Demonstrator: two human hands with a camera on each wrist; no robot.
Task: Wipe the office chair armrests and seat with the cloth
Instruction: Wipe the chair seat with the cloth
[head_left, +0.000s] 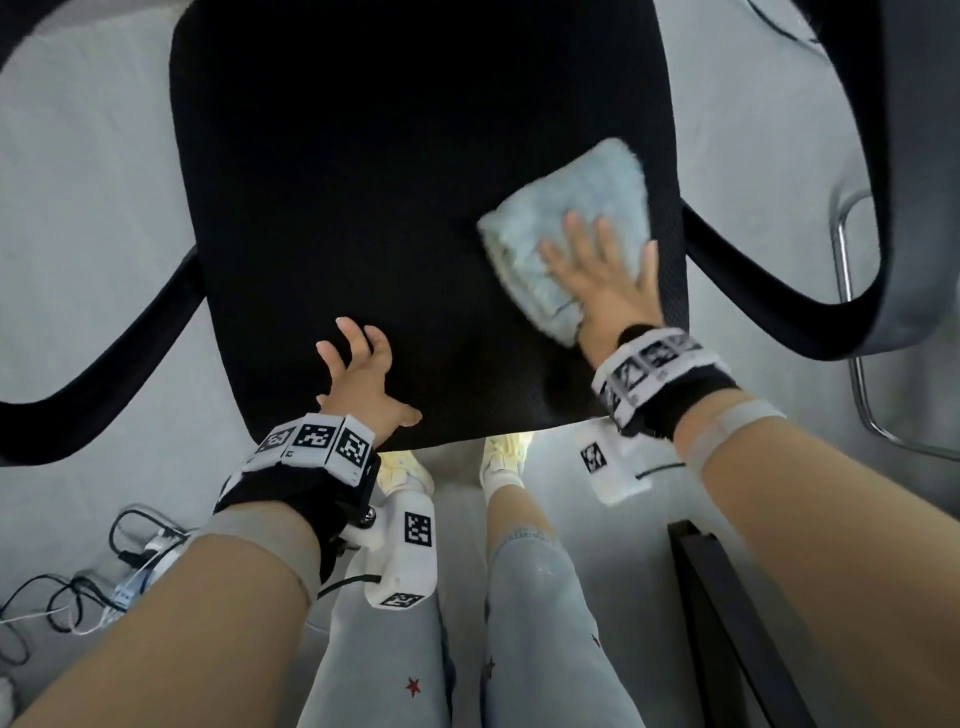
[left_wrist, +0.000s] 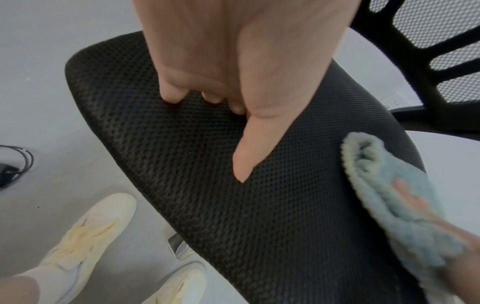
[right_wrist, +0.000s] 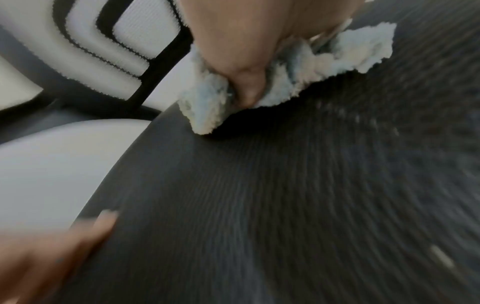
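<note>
Under our flat right hand (head_left: 605, 291) the cloth (head_left: 576, 208) feels soft and light; we press its middle, left hand (head_left: 358, 374) spread on the seat (head_left: 395, 171).

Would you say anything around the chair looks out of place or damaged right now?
Nothing looks damaged or spilled. The right hand presses the blue cloth flat on the seat; the left hand braces the front edge. Only loose cables lie tangled on the floor.

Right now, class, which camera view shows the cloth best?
The head view: the whole blue cloth lies on the seat under the right hand. Left wrist shows it side-on at the frame edge; right wrist shows blurred, bunched edges.
</note>
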